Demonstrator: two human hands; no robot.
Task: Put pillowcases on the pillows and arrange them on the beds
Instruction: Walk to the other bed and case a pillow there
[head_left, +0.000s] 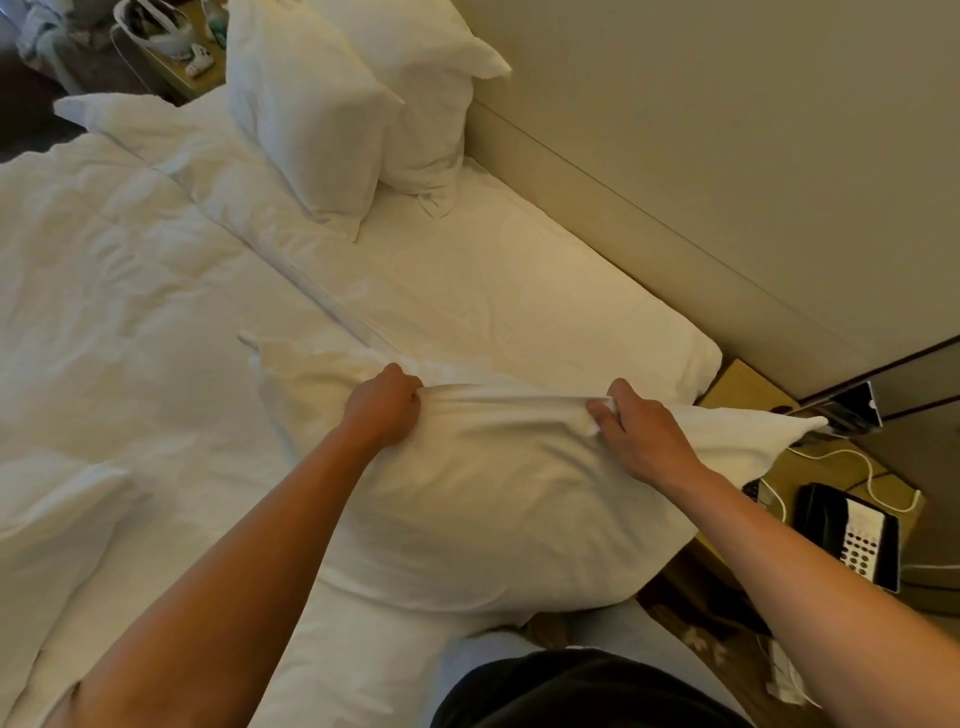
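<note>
The white pillow (483, 499), plump and softly creased, lies on the near edge of the bed (519, 291); the left hand (384, 408) and right hand (641, 441) each grip a bunched fold of its pillowcase, stretched taut between them; two cased pillows (332, 119) stand upright far beyond the pillow, against the wall.

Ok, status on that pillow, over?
Left hand and right hand both gripping the pillowcase edge, stretched taut over the pillow. Two pillows already propped at the head. Nothing in the way.
</note>
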